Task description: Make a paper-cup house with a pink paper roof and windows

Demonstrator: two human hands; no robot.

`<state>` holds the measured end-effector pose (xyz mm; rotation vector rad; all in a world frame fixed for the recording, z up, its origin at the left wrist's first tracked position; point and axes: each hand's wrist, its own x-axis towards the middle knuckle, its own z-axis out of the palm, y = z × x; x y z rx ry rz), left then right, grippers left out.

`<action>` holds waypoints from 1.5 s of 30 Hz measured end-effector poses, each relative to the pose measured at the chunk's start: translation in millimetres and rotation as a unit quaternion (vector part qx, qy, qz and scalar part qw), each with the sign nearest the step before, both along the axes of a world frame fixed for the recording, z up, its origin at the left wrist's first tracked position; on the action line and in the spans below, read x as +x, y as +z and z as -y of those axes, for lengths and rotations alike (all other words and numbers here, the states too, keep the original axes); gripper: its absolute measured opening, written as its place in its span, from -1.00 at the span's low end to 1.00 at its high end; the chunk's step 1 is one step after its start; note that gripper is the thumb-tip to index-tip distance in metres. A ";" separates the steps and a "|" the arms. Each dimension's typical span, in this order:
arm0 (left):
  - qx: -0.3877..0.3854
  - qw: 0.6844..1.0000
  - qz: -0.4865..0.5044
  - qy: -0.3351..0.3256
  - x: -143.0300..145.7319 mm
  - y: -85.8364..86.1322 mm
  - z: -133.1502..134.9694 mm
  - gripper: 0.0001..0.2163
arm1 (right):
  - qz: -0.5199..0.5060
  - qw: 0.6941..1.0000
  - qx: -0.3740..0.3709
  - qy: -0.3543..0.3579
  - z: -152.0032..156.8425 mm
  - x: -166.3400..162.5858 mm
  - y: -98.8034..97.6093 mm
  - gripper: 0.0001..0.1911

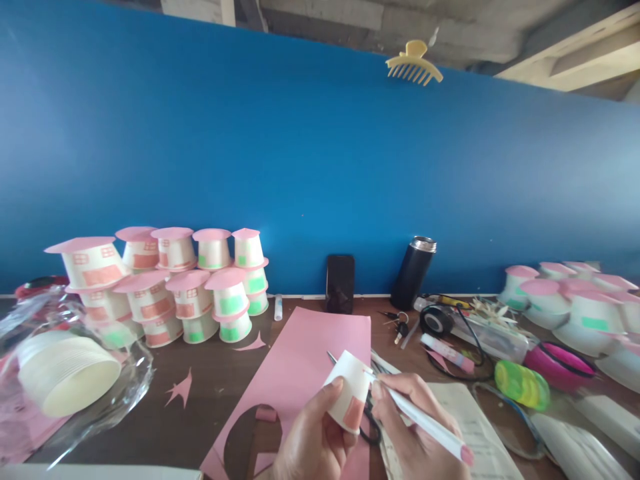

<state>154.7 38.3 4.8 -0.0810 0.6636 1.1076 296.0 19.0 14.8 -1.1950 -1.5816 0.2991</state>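
Observation:
My left hand (315, 430) is closed round a small white paper cup (349, 380), tilted, with a reddish-pink coloured patch near its rim. In my right hand (415, 427) is a white marker (425, 423) with a pink end, its tip at the cup's side. Under both hands lies a pink paper sheet (320, 340) with a round hole cut out. Partly hidden behind the cup and my right hand is a pair of scissors (370, 423). A printed paper (465, 417) lies beneath my right hand.
Stacked decorated cups with pink paper tops (190, 290) stand at left, near a plastic-wrapped cup stack (70, 373). A phone (340, 283) and a black flask (414, 273) stand by the blue partition (300, 153). Keys (400, 323), a glue stick (447, 352) and more cups (595, 317) are at right.

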 end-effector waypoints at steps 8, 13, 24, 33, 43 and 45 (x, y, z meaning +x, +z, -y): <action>-0.006 1.000 -0.010 0.004 -0.2 -1.4 -0.7 -0.86 | -0.001 1.000 -0.013 0.003 -0.5 1.7 -3.6 -0.92; -0.005 1.000 -0.006 0.001 -0.3 -1.6 -0.3 -0.85 | 0.003 1.000 -0.016 -0.001 -1.9 1.1 -1.7 -0.91; -0.008 1.000 -0.004 0.003 0.0 -0.4 -0.9 -0.86 | 0.011 1.000 -0.010 0.004 -0.2 0.2 0.2 -0.91; -0.005 1.000 -0.007 0.004 -0.8 2.2 2.4 -0.85 | 0.012 1.000 -0.021 0.004 1.6 -0.2 -0.2 -0.90; -0.003 1.000 -0.012 0.000 -1.0 3.8 2.9 -0.83 | 0.016 1.000 -0.025 0.010 2.3 -0.7 0.8 -0.89; 0.005 1.000 -0.008 -0.006 -1.2 4.0 3.3 -0.81 | 0.020 1.000 -0.021 0.011 2.4 -0.9 0.8 -0.89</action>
